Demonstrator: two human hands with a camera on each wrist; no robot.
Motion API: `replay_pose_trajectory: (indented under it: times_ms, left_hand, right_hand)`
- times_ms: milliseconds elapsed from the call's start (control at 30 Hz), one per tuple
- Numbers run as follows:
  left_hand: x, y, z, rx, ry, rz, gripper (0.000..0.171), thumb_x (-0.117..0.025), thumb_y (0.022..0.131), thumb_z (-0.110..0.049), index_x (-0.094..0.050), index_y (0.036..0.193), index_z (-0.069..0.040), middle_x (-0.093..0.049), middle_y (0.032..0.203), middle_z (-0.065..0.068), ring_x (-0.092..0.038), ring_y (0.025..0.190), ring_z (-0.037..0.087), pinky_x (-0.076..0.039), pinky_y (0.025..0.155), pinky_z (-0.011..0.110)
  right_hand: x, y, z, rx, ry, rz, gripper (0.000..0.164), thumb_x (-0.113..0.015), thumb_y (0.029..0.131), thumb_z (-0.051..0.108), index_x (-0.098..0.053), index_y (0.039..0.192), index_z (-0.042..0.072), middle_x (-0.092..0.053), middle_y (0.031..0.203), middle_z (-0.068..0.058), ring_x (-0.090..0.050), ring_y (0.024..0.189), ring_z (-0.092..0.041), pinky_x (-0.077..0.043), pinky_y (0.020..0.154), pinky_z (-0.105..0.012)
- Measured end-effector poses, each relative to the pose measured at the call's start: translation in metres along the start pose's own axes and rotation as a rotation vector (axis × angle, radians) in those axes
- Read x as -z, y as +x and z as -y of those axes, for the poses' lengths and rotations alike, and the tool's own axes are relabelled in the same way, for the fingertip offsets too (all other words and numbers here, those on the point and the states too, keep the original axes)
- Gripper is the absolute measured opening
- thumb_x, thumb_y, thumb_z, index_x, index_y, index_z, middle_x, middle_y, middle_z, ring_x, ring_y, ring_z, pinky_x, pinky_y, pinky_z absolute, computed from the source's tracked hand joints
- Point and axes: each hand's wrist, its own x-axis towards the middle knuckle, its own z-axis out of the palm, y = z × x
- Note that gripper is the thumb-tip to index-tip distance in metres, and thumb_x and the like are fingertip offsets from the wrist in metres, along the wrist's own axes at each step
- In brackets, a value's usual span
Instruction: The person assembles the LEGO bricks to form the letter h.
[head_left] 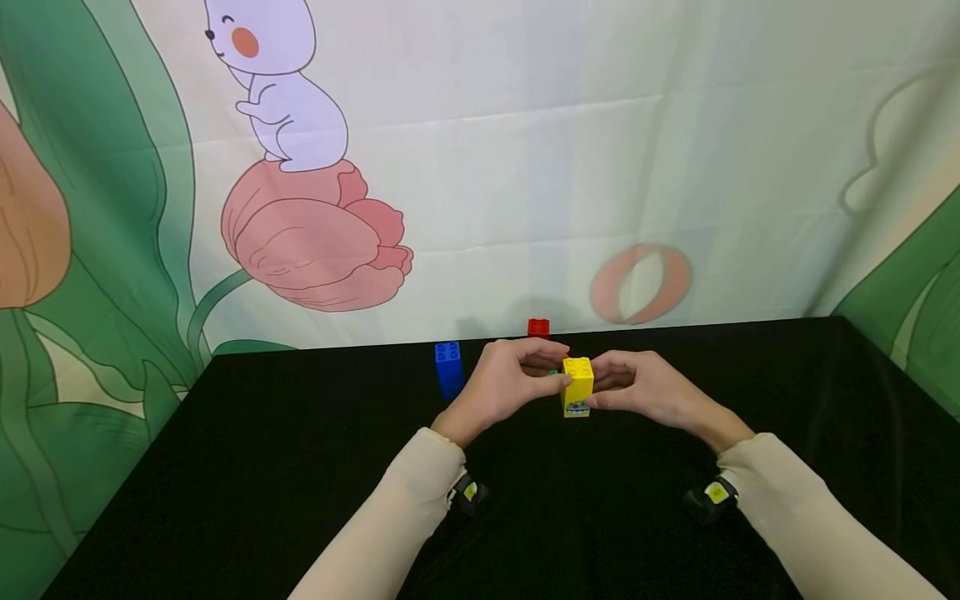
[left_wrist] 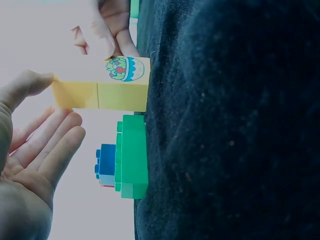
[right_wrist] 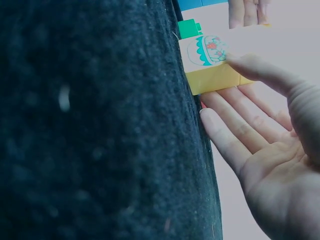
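Two yellow toy building bricks stand stacked upright on the black tabletop, between both hands. My left hand pinches the upper yellow brick, thumb on the near side and fingertips behind. From the other side my right hand holds the lower yellow brick, its thumb over the printed bowl picture and its fingers at the back. The seam between the two bricks shows in the left wrist view. Just behind the stack sits a green brick, mostly covered by the left hand in the head view.
A tall blue brick stack stands left of the left hand. Farther back, near the cloth, is a red brick. The black tabletop ends at a printed cloth backdrop with a rabbit and flowers.
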Motion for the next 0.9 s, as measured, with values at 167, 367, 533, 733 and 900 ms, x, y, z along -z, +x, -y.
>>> replay_pose_trajectory:
  times_ms: [167, 367, 533, 733, 900]
  left_hand:
    - [0.0022, -0.0006, -0.0007, -0.002, 0.004, -0.007, 0.033, -0.081, 0.097, -0.016, -0.074, 0.128, -0.005, -0.076, 0.122, 0.005, -0.073, 0.111, 0.022, -0.059, 0.094, 0.027]
    - [0.0032, -0.0015, -0.0015, 0.0, 0.001, -0.012, 0.035, -0.08, 0.097, -0.016, -0.074, 0.129, -0.003, -0.076, 0.123, 0.007, -0.073, 0.108, 0.016, -0.059, 0.094, 0.027]
    - [0.0035, -0.0017, -0.0019, 0.005, 0.003, -0.013, 0.033, -0.08, 0.097, -0.015, -0.074, 0.128, -0.005, -0.076, 0.123, 0.007, -0.073, 0.109, 0.016, -0.059, 0.094, 0.027]
    - [0.0052, -0.0017, -0.0022, 0.005, -0.009, -0.012, 0.034, -0.08, 0.097, -0.015, -0.073, 0.129, -0.004, -0.075, 0.125, 0.009, -0.073, 0.111, 0.022, -0.059, 0.095, 0.028]
    - [0.007, -0.0025, -0.0034, -0.003, -0.006, -0.017, 0.035, -0.08, 0.098, -0.015, -0.073, 0.129, -0.002, -0.075, 0.125, 0.008, -0.073, 0.11, 0.019, -0.058, 0.095, 0.028]
  right_hand:
    - [0.0001, -0.0002, 0.0005, -0.001, 0.007, -0.001, 0.046, -0.082, 0.094, 0.022, -0.065, 0.132, 0.001, -0.072, 0.124, -0.013, -0.07, 0.116, -0.03, -0.06, 0.096, -0.043]
    - [-0.0001, -0.0003, 0.0004, 0.003, 0.015, 0.003, 0.046, -0.081, 0.095, 0.021, -0.065, 0.132, 0.001, -0.072, 0.125, -0.014, -0.07, 0.116, -0.03, -0.06, 0.096, -0.042]
    - [0.0001, -0.0008, 0.0001, 0.007, 0.011, 0.004, 0.046, -0.081, 0.095, 0.022, -0.065, 0.132, 0.001, -0.072, 0.125, -0.013, -0.07, 0.116, -0.029, -0.059, 0.096, -0.043]
    - [0.0008, -0.0007, -0.0003, 0.011, 0.012, 0.004, 0.045, -0.081, 0.095, 0.021, -0.065, 0.132, 0.001, -0.072, 0.124, -0.013, -0.07, 0.115, -0.029, -0.059, 0.097, -0.043]
    - [0.0008, -0.0009, 0.0, 0.014, 0.014, 0.004, 0.045, -0.081, 0.095, 0.02, -0.065, 0.132, 0.0, -0.072, 0.124, -0.013, -0.07, 0.115, -0.029, -0.059, 0.097, -0.043]
